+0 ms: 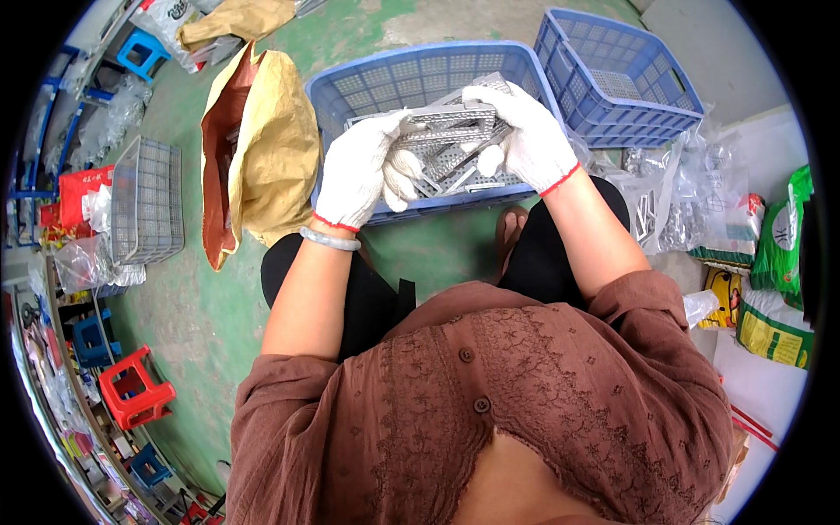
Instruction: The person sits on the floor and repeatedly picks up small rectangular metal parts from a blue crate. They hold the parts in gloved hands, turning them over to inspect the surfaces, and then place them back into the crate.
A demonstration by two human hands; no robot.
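Observation:
Both hands wear white knit gloves with red cuffs, above a blue plastic basket (420, 58). My left hand (359, 171) is closed on one end of a small bunch of silvery perforated metal strips (451, 122), thumb on top and fingers curled beneath. At the other end of the strips, my right hand (532, 136) grips them with its fingers bent around. More loose metal strips (459, 179) lie jumbled in the basket below. The gloves and the held strips hide part of that pile.
Left of the basket stands an open yellow woven sack (284, 140) with a reddish inside. A second blue basket (634, 122) is at the far right, near clear plastic bags (691, 201). A grey crate (147, 203) and a red stool (136, 388) are on the left.

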